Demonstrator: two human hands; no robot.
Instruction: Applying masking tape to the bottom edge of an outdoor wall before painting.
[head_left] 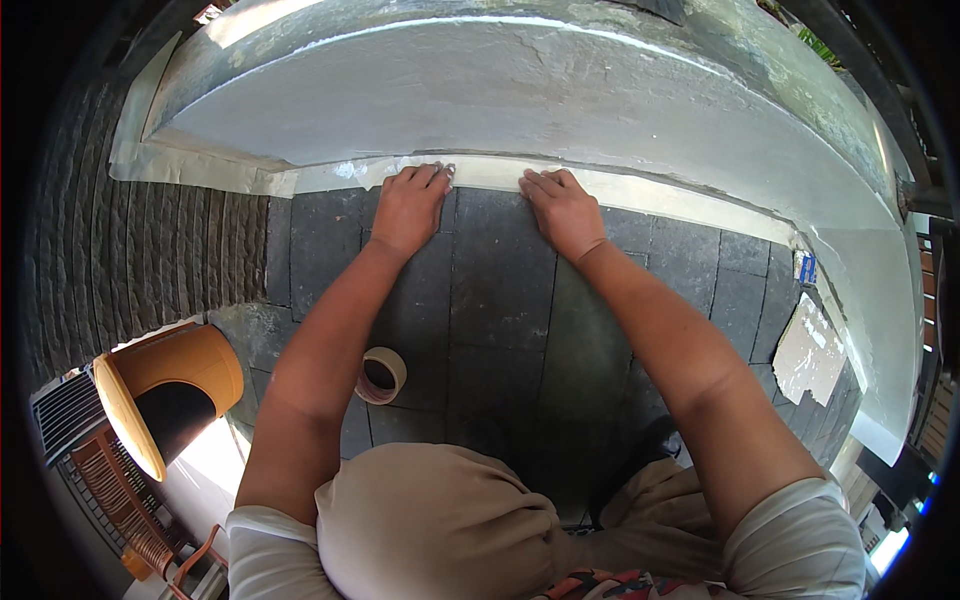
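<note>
A wide pale strip of masking tape [660, 194] runs along the foot of a grey wall [560, 105], where it meets the dark stone tiles. My left hand [410, 210] is at the tape's edge, fingers bent and close together, thumb side toward the middle. To its right, my right hand [566, 214] has its fingers curled onto the same strip, the tips turned left. The tape between the hands looks flat; left of my left hand it looks wrinkled. What lies under the fingertips is hidden. By my left forearm a tape roll [398, 372] rests on the tiles.
A paint-spotted piece of board [810, 352] and a small blue packet [805, 267] lie at the right along the wall. Ribbed stone paving [150, 250] covers the left side. An orange-tan rounded container [215, 365] and a wooden chair [120, 490] are at lower left.
</note>
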